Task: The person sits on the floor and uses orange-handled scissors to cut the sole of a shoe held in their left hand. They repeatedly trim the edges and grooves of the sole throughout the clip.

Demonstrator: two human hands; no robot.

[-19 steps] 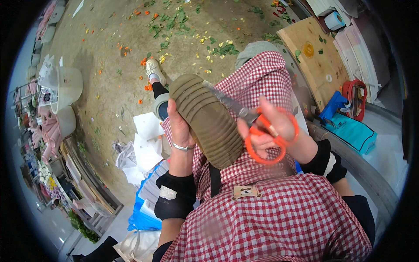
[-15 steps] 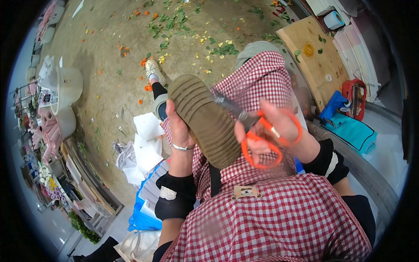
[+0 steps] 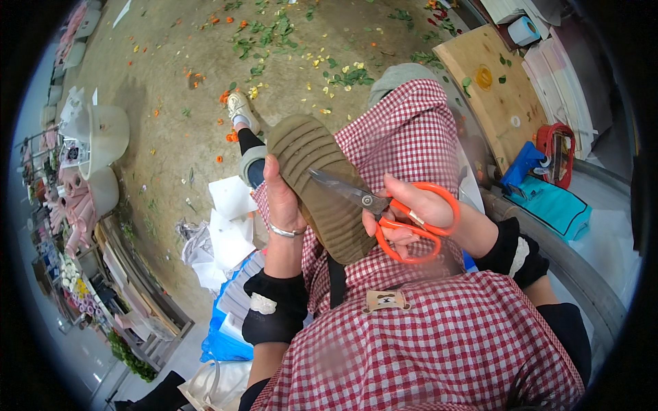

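Note:
My left hand [image 3: 282, 198] is wrapped round the side of a brown shoe [image 3: 301, 147], whose grooved sole faces up toward me above my lap. In my right hand [image 3: 415, 212] is a pair of orange-handled scissors [image 3: 439, 190], with fingers and thumb through the handle loops. The dark blades [image 3: 336, 183] look closed together and lie over the middle of the sole, tip toward the left. Whether the blades touch the sole I cannot tell. A red and white checked apron [image 3: 404, 130] covers my lap and legs.
Petals and leaves [image 3: 274, 34] litter the floor. White papers [image 3: 229, 226] and a blue bag [image 3: 226, 329] lie left of me. White tubs [image 3: 110, 137] stand farther left. To the right are a wooden board [image 3: 493, 89], a teal pouch [image 3: 555, 205] and a red case [image 3: 556, 154].
The scissors have moved left and down, so the blades now cross the sole. The right hand, blurred before, is sharper now. The left hand and shoe have barely shifted.

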